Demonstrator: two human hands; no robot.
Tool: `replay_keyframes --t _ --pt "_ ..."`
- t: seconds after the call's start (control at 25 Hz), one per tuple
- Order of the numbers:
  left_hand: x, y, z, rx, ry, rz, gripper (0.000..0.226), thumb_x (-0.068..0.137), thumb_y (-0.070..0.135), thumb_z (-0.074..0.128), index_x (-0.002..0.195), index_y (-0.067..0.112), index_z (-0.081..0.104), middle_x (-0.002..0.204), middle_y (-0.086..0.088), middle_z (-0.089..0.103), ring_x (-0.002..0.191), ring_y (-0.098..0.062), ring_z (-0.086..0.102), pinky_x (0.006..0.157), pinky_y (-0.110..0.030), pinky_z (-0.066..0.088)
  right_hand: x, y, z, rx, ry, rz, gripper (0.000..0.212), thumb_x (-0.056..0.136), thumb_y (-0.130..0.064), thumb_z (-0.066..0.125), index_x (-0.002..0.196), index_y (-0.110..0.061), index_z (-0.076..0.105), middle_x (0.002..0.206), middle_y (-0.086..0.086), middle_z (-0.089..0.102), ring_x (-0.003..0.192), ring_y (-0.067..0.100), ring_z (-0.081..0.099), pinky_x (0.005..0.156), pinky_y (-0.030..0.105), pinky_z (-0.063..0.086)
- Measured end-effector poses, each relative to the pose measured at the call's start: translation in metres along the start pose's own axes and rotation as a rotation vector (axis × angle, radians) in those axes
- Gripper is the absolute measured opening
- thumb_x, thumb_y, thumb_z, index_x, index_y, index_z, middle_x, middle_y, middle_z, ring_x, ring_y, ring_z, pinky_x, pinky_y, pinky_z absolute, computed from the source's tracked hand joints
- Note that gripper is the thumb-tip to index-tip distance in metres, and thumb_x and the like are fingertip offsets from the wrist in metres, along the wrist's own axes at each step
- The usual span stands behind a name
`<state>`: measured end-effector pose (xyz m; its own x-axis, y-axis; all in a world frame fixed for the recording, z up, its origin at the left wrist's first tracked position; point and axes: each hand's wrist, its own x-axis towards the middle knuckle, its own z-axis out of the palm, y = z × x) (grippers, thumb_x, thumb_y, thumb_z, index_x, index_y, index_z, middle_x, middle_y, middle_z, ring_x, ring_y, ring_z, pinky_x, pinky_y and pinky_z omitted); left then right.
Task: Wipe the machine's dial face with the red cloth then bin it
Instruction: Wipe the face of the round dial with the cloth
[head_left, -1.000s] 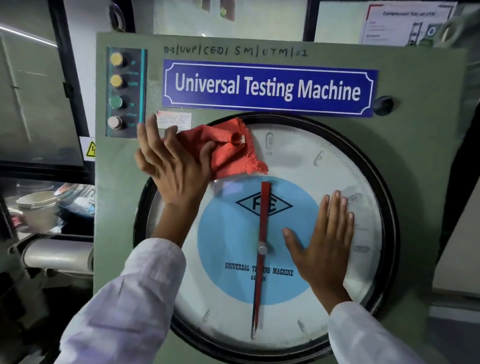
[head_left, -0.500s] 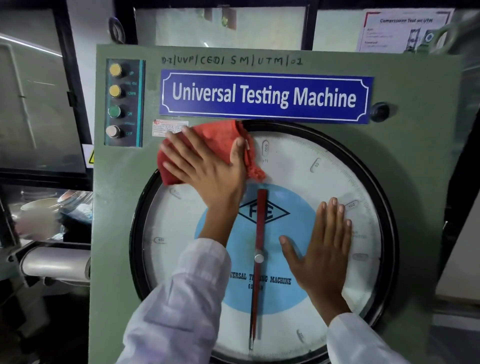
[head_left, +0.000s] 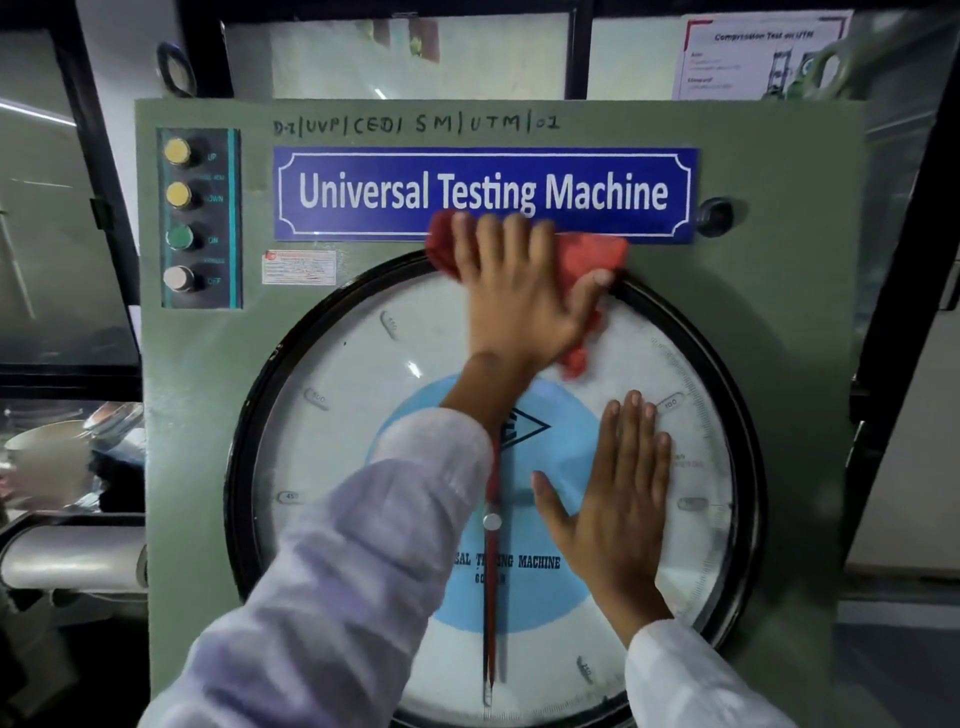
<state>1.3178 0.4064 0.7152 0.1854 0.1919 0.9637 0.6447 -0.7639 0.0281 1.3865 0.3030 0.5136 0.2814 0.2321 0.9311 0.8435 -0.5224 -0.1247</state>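
red cloth (head_left: 592, 254) farther right than before

Green machine panel (head_left: 779, 322) bears dial face (head_left: 358, 431), nameplate (head_left: 483, 192).

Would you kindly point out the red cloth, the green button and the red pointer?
red cloth (head_left: 597, 254), head view, on its uncovered right-hand corner.
green button (head_left: 180, 238), head view, on the middle of its cap.
red pointer (head_left: 490, 613), head view, on the lower shaft below the hub.
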Motion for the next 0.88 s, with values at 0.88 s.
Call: replay_keyframes --t 0.88 --pt "-0.079 -0.151 -0.028 0.169 0.121 -0.506 0.068 0.102 0.07 0.037 0.136 0.014 0.054 0.124 -0.017 0.06 0.119 -0.04 0.054 0.118 -0.06 0.033 -0.002 0.011 0.008 0.095 -0.001 0.008 0.103 0.099 -0.076 0.043 0.171 -0.006 0.016 0.18 0.018 0.012 0.169 0.032 0.01 0.136 0.054 0.014"
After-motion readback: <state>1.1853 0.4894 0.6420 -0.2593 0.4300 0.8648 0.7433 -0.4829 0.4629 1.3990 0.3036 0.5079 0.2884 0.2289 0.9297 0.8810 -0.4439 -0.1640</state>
